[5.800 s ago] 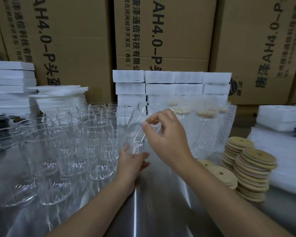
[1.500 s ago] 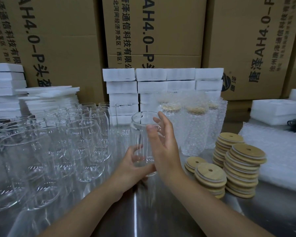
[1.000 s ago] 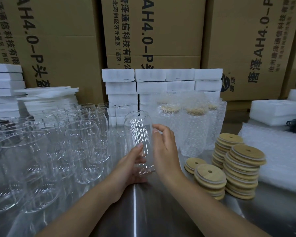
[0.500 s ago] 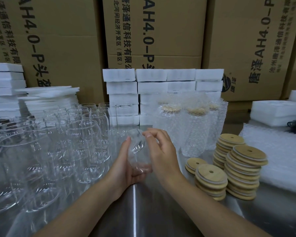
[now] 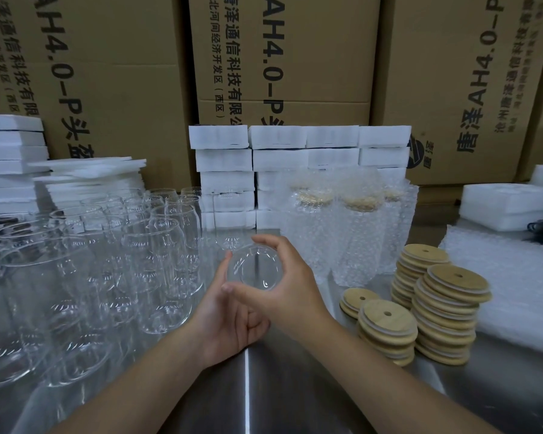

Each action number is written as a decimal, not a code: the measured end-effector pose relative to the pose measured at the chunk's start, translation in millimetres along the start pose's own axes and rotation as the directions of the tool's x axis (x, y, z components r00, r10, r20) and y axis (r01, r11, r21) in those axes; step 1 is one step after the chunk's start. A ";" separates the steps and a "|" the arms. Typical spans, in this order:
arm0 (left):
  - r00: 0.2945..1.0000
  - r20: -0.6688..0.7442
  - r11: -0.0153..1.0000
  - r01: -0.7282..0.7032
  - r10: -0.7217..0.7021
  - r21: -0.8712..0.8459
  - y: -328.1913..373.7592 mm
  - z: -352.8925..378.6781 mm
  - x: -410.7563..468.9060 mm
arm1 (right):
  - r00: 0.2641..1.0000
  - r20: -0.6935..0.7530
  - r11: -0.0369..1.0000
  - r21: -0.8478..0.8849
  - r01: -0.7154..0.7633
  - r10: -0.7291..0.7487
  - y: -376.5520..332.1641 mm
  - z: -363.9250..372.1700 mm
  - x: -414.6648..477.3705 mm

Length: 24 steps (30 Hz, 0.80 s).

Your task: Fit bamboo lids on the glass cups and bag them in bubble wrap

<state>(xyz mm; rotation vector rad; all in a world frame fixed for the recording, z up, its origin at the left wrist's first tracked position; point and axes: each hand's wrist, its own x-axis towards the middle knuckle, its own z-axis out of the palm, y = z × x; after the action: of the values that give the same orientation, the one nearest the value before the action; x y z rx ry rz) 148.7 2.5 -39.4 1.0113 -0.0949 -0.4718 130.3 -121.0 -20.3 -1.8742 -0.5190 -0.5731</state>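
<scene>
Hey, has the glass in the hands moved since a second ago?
Yes. The glass stood upright, rim overlapping the foam blocks; now the left hand and right hand hold it tipped end-on, below them.

Your left hand (image 5: 229,317) and right hand (image 5: 290,292) are bare, nails trimmed short, and both forearms (image 5: 389,380) run bare down to the edge of view.
</scene>
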 end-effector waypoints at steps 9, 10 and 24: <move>0.991 0.114 0.996 0.069 -0.075 0.050 3.5 5.0 -4.6 | 0.994 -0.107 0.997 0.064 0.038 -0.031 0.3 0.3 0.2; 0.990 0.124 0.997 0.063 -0.068 0.040 3.7 4.9 -4.4 | 0.993 -0.116 0.997 0.069 0.041 -0.033 0.5 0.2 0.4; 0.991 0.122 0.999 0.041 -0.045 0.032 1.6 1.6 1.4 | 0.989 -0.149 0.993 0.111 0.025 -0.009 0.9 1.3 2.6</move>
<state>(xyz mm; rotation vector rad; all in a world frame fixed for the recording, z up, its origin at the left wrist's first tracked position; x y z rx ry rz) 150.0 1.4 -37.4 1.0141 -0.1910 -0.5738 133.0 -119.8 -19.8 -1.7070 -0.4604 -0.6750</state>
